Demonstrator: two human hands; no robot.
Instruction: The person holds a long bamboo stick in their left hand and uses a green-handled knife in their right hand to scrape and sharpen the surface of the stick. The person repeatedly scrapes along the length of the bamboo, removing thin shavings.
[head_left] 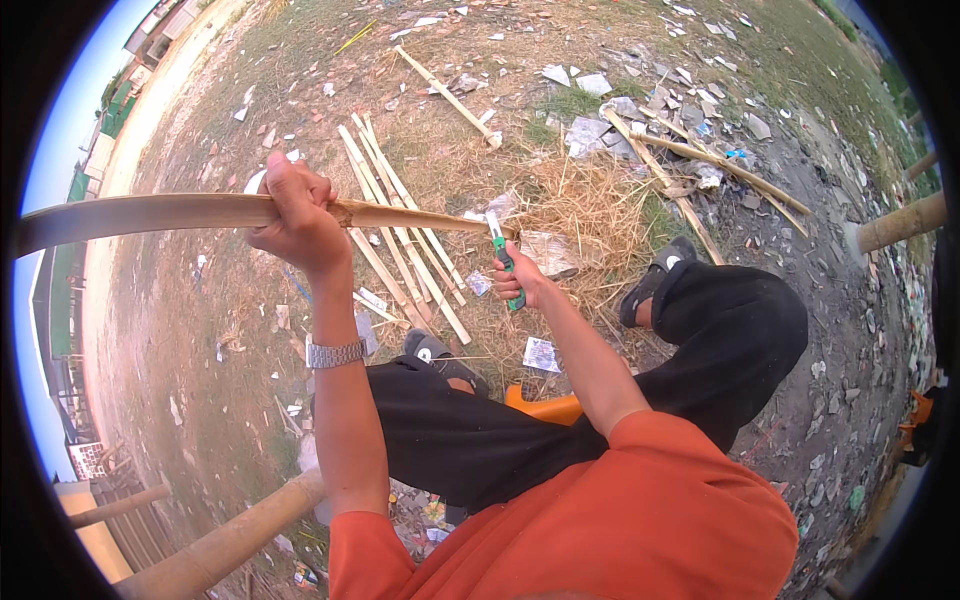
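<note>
Head view: left fingers (285, 185) clench long tan bamboo strip (150, 221); right fingers (508, 283) grip green-handled, steel-bladed knife (499, 248). Best: shallow strokes, edge outward.

Between the left forearm (350, 430) and right forearm (592, 368), a hand could pass above the pale slats (442, 294); ahead, the long bamboo strip (400, 217) bars the way, with the knife (502, 258) near its right end.
</note>
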